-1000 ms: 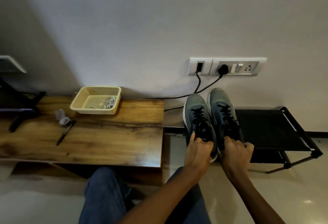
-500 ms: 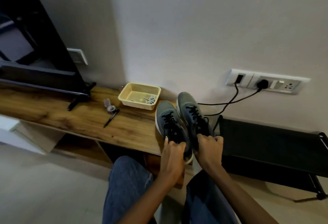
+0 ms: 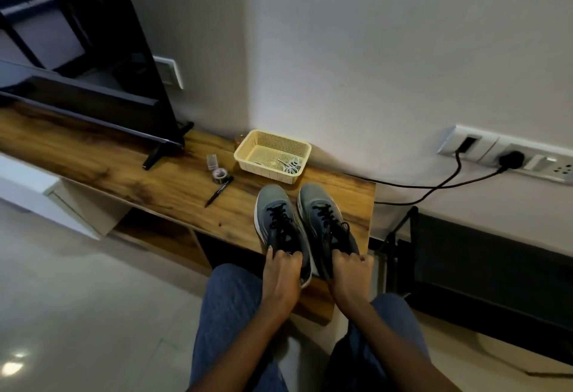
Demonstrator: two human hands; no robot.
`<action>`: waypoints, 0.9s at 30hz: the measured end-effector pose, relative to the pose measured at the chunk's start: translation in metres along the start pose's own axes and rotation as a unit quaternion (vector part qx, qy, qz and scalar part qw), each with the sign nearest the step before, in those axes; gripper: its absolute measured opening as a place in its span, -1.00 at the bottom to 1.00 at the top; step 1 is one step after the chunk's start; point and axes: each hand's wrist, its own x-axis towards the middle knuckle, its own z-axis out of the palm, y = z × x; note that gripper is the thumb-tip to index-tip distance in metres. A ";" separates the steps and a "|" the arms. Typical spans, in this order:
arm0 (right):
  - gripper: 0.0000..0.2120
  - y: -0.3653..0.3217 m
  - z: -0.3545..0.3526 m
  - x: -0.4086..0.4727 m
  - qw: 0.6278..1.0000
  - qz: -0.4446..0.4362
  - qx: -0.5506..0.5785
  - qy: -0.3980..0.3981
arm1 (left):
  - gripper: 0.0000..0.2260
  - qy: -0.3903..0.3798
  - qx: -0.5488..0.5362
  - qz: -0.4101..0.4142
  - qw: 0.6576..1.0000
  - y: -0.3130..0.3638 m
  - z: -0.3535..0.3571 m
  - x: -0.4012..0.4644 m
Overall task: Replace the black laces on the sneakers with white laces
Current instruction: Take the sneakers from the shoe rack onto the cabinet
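Evidently setup: both sneakers sit on the wooden bench's (image 3: 173, 193) near right end, the left hand (image 3: 283, 277) gripping the left sneaker (image 3: 274, 218), the right hand (image 3: 352, 273) the right sneaker (image 3: 322, 211) (heels, fingers curled). Black laces (image 3: 280, 216) remain threaded; untying comes next, white laces (image 3: 291, 165) waiting in the basket (image 3: 248, 146) beyond.

Hands (image 3: 316, 270) grip heels of grey sneakers (image 3: 305, 224) on wooden bench (image 3: 130, 174).

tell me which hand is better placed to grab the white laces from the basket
Left, probably. The left hand grips the left sneaker, on the same side as the basket holding the white laces. The right hand, gripping the right sneaker, would have to cross over both shoes.
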 end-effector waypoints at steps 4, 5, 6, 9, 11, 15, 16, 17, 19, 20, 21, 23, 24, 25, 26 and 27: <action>-0.85 -0.003 -0.004 0.013 0.999 -0.016 -0.032 -0.005 | -0.80 0.001 0.033 -0.007 0.999 -0.010 0.001 0.008; -0.85 -0.004 -0.006 0.015 0.999 -0.018 -0.034 -0.008 | -0.82 0.000 0.029 -0.008 1.000 -0.011 0.002 0.011; -0.85 -0.005 -0.007 0.016 0.999 -0.020 -0.033 -0.015 | -0.84 0.000 0.025 -0.008 1.000 -0.013 0.004 0.014; -0.86 -0.006 -0.011 0.018 0.997 -0.036 -0.046 -0.040 | -0.81 0.000 0.026 0.002 1.000 -0.015 0.009 0.021; -0.79 -0.003 -0.016 0.022 0.997 -0.046 -0.040 -0.053 | -0.75 -0.002 0.035 0.006 0.999 -0.015 0.010 0.019; -0.65 0.006 -0.025 0.033 0.994 -0.068 0.018 -0.081 | -0.68 0.018 0.039 0.004 0.999 -0.012 0.007 0.017; -0.66 0.009 -0.027 0.034 0.993 -0.069 0.044 -0.081 | -0.67 0.020 0.033 -0.002 0.999 -0.011 0.007 0.017; -0.68 0.011 -0.031 0.035 0.992 -0.065 0.077 -0.079 | -0.67 0.025 0.028 -0.008 0.999 -0.010 0.006 0.016; -0.75 0.017 -0.039 0.035 0.985 -0.050 0.143 -0.081 | -0.63 0.050 0.015 -0.020 0.998 -0.004 0.004 0.017; -0.78 0.019 -0.043 0.035 0.982 -0.044 0.167 -0.083 | -0.60 0.070 0.005 -0.026 0.997 0.000 0.002 0.017; -0.79 0.021 -0.047 0.035 0.978 -0.037 0.185 -0.086 | -0.56 0.092 -0.009 -0.032 0.995 0.004 0.001 0.018; -0.80 0.030 -0.053 0.035 0.972 -0.019 0.217 -0.090 | -0.52 0.127 -0.038 -0.036 0.991 0.017 -0.001 0.021; -0.81 0.034 -0.054 0.035 0.969 -0.008 0.232 -0.087 | -0.51 0.135 -0.048 -0.032 0.989 0.022 -0.001 0.023; -0.82 0.038 -0.055 0.035 0.964 0.008 0.252 -0.081 | -0.52 0.139 -0.055 -0.023 0.988 0.029 -0.002 0.026; -0.84 0.043 -0.055 0.036 0.960 0.024 0.272 -0.070 | -0.53 0.141 -0.061 -0.010 0.988 0.035 -0.001 0.029; -0.85 0.048 -0.055 0.037 0.955 0.041 0.289 -0.059 | -0.55 0.139 -0.065 0.004 0.988 0.040 -0.001 0.032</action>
